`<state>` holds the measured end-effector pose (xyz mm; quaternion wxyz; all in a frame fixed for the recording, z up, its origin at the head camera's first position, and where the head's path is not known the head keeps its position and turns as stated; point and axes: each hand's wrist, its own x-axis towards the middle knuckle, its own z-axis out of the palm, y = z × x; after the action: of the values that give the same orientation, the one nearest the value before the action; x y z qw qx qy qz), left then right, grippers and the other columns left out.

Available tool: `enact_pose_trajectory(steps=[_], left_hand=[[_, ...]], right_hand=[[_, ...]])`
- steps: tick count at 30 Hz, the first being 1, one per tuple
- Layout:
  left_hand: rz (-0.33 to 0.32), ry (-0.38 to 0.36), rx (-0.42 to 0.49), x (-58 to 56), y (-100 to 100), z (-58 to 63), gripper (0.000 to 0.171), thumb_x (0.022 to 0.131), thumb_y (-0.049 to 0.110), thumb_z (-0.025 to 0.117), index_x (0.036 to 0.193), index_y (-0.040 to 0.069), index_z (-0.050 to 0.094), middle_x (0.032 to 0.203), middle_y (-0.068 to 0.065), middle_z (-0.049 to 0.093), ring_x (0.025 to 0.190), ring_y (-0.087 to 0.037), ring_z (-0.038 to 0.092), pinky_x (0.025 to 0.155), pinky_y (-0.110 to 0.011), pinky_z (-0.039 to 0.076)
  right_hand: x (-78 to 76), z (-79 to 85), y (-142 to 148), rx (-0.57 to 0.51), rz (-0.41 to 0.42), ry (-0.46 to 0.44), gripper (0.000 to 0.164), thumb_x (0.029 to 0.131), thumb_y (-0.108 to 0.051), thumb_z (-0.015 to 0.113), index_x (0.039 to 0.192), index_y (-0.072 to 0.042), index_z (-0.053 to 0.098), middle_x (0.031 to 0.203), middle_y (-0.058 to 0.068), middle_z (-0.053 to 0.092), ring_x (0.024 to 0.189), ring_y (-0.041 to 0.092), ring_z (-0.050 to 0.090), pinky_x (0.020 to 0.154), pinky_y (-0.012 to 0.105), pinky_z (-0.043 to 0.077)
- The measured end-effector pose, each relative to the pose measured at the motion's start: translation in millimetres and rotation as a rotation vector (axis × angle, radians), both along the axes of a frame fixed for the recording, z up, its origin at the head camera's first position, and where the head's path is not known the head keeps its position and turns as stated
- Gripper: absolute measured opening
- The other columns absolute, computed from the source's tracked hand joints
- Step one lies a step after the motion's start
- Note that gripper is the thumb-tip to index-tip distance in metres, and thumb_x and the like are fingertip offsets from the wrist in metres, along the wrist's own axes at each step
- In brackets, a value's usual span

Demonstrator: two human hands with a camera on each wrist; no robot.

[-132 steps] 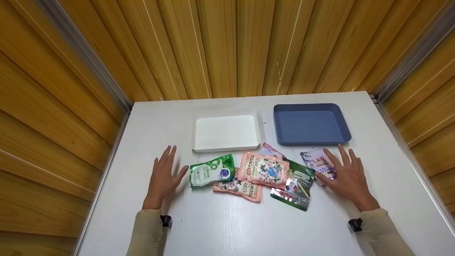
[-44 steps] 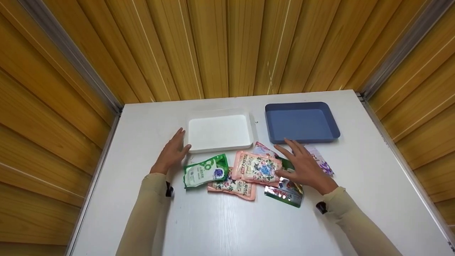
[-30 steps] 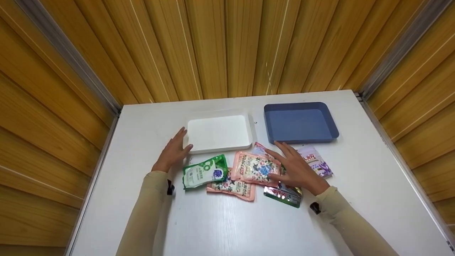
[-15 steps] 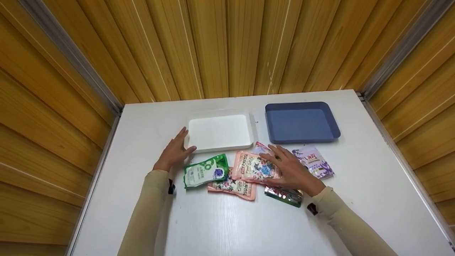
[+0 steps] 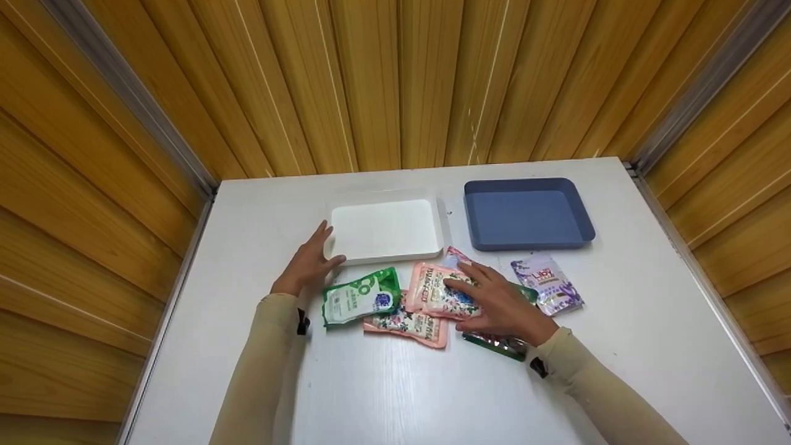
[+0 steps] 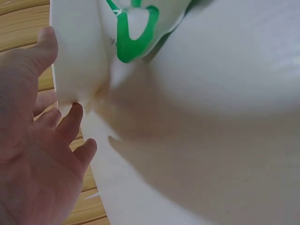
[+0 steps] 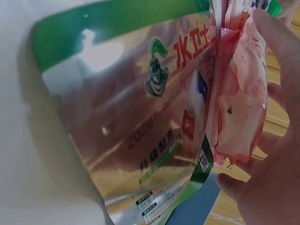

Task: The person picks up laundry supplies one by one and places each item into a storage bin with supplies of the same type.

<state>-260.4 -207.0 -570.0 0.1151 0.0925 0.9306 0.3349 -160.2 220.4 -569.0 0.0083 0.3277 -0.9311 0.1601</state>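
My left hand [image 5: 306, 264] is at the near left corner of the white tray [image 5: 383, 228], thumb along the front wall and fingers along the side. In the left wrist view its fingertips touch the corner. Over the heap of pouches, my right hand [image 5: 503, 306] spans the top pink floral pouch [image 5: 432, 290], thumb at its near edge and fingers curled over the far part. The right wrist view shows that pink pouch [image 7: 243, 93] between thumb and fingers. Beneath lies a green and silver pouch [image 5: 494, 345], largely hidden by the hand.
A green and white pouch [image 5: 352, 303] overlaps a second pink floral pouch [image 5: 411, 327]. Behind the heap a pink-purple pouch [image 5: 454, 254] peeks out. A purple Liby pouch [image 5: 547, 283] lies at right, below the blue tray [image 5: 528, 216]. Wooden panels [image 5: 395, 86] wall the table.
My left hand has moved forward to the white tray's corner. My right hand has come left from beside the purple pouch, onto the top pink pouch, its fingers closing over it.
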Motion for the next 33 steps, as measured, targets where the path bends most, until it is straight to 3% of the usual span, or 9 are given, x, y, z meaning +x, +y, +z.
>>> enact_pose_trajectory(steps=[18,25,33], left_hand=[[0.015,-0.001,0.063,1.7,-1.3,-2.6,0.088,0.098,0.037,0.071,0.165,0.009,0.02,0.173,-0.005,0.002,0.159,-0.03,0.005,0.128,-0.05,0.009],[0.001,0.028,0.051,1.7,-2.1,-3.7,0.088,0.098,0.037,0.07,0.164,0.008,0.021,0.173,-0.006,0.004,0.158,-0.031,0.01,0.128,-0.049,0.013],[0.006,0.012,0.036,1.5,-1.6,-3.0,0.088,0.098,0.039,0.07,0.165,0.009,0.02,0.174,-0.004,0.003,0.158,-0.03,0.008,0.128,-0.05,0.012]], right_hand=[[0.8,-0.5,-3.7,-0.002,-0.01,0.004,0.081,0.083,-0.053,0.082,0.154,-0.029,0.05,0.159,0.014,0.042,0.142,0.042,0.041,0.108,0.064,0.044],[-0.6,0.0,-2.9,0.007,-0.013,-0.004,0.081,0.083,-0.051,0.083,0.154,-0.031,0.049,0.159,0.013,0.043,0.142,0.039,0.042,0.105,0.063,0.046],[-0.8,1.7,-4.8,0.001,-0.011,0.009,0.075,0.086,-0.052,0.08,0.152,-0.029,0.052,0.156,0.014,0.046,0.139,0.039,0.046,0.103,0.062,0.048]])
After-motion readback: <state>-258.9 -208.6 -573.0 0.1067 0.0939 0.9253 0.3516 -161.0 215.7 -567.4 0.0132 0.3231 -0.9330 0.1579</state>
